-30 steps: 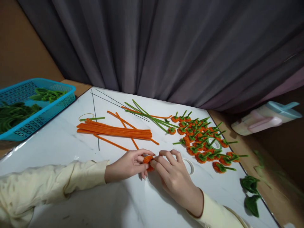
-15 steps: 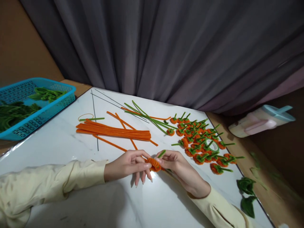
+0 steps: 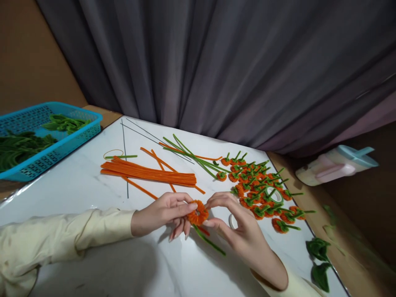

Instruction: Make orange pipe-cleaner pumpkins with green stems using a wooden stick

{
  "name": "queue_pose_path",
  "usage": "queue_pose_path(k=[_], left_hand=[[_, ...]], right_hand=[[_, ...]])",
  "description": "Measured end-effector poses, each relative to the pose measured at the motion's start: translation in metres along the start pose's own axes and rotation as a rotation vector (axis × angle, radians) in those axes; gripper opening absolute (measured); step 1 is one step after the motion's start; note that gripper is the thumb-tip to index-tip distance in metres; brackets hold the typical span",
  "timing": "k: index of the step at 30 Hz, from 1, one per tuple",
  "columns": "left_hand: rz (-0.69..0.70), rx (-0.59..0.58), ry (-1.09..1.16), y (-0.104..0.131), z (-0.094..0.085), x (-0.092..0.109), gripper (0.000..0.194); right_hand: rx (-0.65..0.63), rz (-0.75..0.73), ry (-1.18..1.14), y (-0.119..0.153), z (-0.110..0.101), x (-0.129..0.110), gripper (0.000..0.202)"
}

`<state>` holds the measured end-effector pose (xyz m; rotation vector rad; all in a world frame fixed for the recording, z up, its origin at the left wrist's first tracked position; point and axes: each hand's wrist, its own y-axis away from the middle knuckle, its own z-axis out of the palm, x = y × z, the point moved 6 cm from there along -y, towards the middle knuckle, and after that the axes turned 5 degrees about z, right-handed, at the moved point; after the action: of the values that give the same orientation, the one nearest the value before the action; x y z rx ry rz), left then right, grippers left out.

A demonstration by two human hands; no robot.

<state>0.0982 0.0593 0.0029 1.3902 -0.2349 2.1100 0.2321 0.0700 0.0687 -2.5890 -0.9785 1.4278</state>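
Between the thumb and fingers of my left hand (image 3: 168, 212) is a ring of coiled orange pipe cleaner (image 3: 198, 212) with a small hole at its centre. A green pipe cleaner stem (image 3: 212, 242) and a short orange end (image 3: 202, 231) stick out below it. My right hand (image 3: 236, 218) is at the ring's right side, thumb and index finger apart; whether a fingertip touches the ring I cannot tell. Left of my hands lies a bundle of orange pipe cleaners (image 3: 148, 172). Small orange pumpkin-like pieces with green stems (image 3: 247, 179) are grouped at the right.
A blue basket (image 3: 71, 142) with green pieces stands at far left. Green pipe cleaners (image 3: 192, 153) and thin dark wires (image 3: 125, 165) lie farther back. A tape roll (image 3: 274, 194) sits among the orange pieces. Dark green leaves (image 3: 318, 249) and a lidded cup (image 3: 334, 165) are at right.
The orange ring has turned so its hole faces me, and its green stem now points down to the right. My right hand's fingers have let go and spread apart.
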Motion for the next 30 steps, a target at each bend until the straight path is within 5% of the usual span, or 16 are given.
queue_pose_path(k=[11, 15, 19, 23, 30], left_hand=[[-0.044, -0.088, -0.151, 0.006, 0.010, -0.001, 0.038], [-0.112, -0.104, -0.071, 0.004, 0.006, -0.002, 0.039], [-0.096, -0.117, -0.031, 0.004, 0.008, 0.000, 0.040], [0.034, -0.029, -0.231, 0.007, 0.010, 0.009, 0.047], [0.435, 0.056, -0.809, 0.017, 0.010, 0.025, 0.026]], right_hand=[[-0.117, 0.019, -0.142, 0.000, 0.010, -0.003, 0.011], [-0.179, -0.028, -0.175, 0.000, 0.010, -0.005, 0.036], [-0.192, -0.020, -0.219, 0.000, 0.012, -0.004, 0.029], [-0.159, 0.049, -0.238, 0.000, 0.012, 0.000, 0.024], [-0.153, 0.094, -0.359, 0.001, 0.017, -0.001, 0.030]])
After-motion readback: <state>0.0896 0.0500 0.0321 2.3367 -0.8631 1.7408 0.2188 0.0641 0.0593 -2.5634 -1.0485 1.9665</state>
